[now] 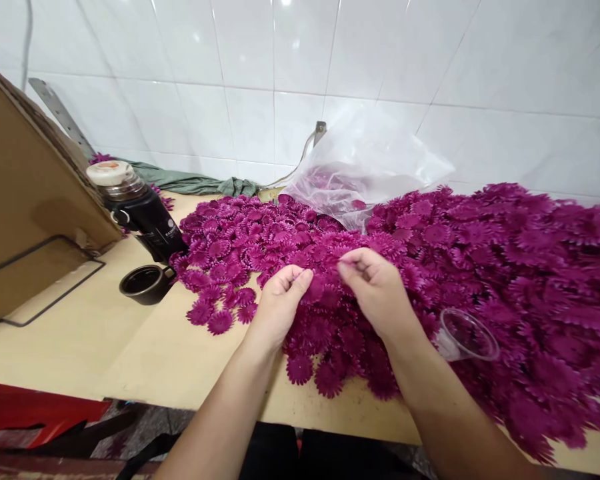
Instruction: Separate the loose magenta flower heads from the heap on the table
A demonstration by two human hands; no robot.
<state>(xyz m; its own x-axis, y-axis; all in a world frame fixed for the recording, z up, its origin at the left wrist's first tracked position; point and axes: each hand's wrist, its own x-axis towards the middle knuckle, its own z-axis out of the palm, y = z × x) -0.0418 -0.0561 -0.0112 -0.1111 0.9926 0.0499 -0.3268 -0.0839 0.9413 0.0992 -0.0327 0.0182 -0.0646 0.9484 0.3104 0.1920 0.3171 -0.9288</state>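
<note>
Both my hands hover over a big heap of purple artificial flower heads (280,233), flat and round with toothed petal edges. My left hand (283,300) is closed in a pinch, and a purple flower head (317,288) shows at its thumb tip, seemingly gripped there. A short gap to the right, my right hand (375,283) also pinches with thumb and forefinger. Whatever sits between those fingertips is too small to make out. More flower heads lie beneath and around both hands. Beside my right forearm, a clear plastic cup (469,335) lies tilted among the flowers.
A black flask (147,213) with a pale lid stands at the left, beside a dark cup (146,285). Further left are a cardboard box (35,180) and a bent wire frame (63,291). Behind the heap, a clear plastic bag (370,160) rests near the tiled wall (250,53).
</note>
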